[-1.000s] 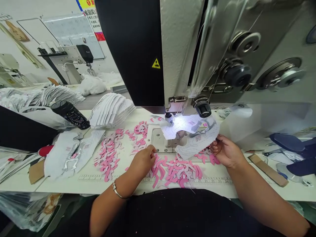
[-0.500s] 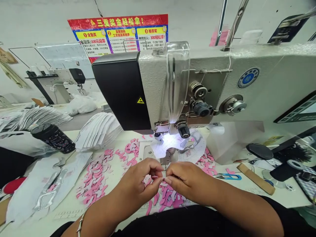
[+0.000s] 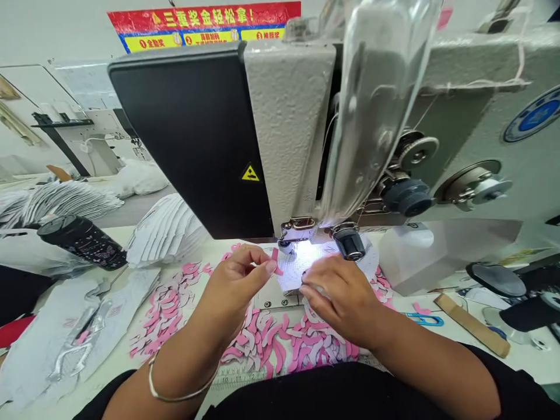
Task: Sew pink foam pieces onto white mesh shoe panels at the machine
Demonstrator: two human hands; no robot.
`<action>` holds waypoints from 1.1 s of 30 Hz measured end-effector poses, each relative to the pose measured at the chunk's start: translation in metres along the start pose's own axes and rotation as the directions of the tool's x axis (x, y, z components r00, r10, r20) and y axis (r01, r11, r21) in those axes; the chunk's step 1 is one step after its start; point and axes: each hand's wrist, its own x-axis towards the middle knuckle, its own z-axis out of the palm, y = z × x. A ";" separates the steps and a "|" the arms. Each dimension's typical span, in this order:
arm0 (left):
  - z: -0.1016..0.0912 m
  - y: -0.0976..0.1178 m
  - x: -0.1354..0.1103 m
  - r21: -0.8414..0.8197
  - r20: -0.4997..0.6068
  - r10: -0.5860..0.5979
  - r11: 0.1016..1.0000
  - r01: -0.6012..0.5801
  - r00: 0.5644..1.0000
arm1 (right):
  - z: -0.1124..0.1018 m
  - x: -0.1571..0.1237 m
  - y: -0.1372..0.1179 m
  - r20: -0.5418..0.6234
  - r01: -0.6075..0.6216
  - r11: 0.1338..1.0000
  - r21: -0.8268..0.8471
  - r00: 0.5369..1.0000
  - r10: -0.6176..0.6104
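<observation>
My left hand [image 3: 238, 280] pinches a small pink curved piece [image 3: 275, 261] between thumb and fingertips, held up just left of the sewing machine's needle [image 3: 286, 248]. My right hand [image 3: 336, 294] lies knuckles up on the white mesh shoe panel [image 3: 301, 265] under the lit presser foot, fingers curled and pressing on it. Several loose pink pieces [image 3: 280, 341] are strewn over the table in front of both hands. The big sewing machine [image 3: 306, 128] looms right above them.
Stacks of white panels [image 3: 168, 230] and a black bottle [image 3: 83, 242] lie at the left, grey-white cut panels [image 3: 79, 332] in front of them. Blue snips [image 3: 422, 319], a wooden strip [image 3: 472, 325] and dark shoe parts [image 3: 496, 280] are at the right.
A second ago my left hand was in the pink pile and my right held the panel's edge. Both met in front of me, then moved up to the needle with one pink piece.
</observation>
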 end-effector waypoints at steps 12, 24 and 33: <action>0.025 -0.028 0.005 -0.117 0.004 -0.055 0.992 0.055 0.999 | 0.021 -0.014 0.029 -0.020 0.103 0.991 -0.085 0.994 -0.105; 0.028 -0.030 -0.001 0.004 -0.017 -0.023 1.000 0.023 1.000 | 0.026 -0.014 0.029 -0.080 0.085 0.995 -0.047 0.993 -0.088; 0.029 -0.032 -0.003 0.013 -0.038 0.002 1.000 -0.001 0.999 | 0.023 -0.011 0.027 -0.075 0.146 0.982 -0.121 0.985 -0.155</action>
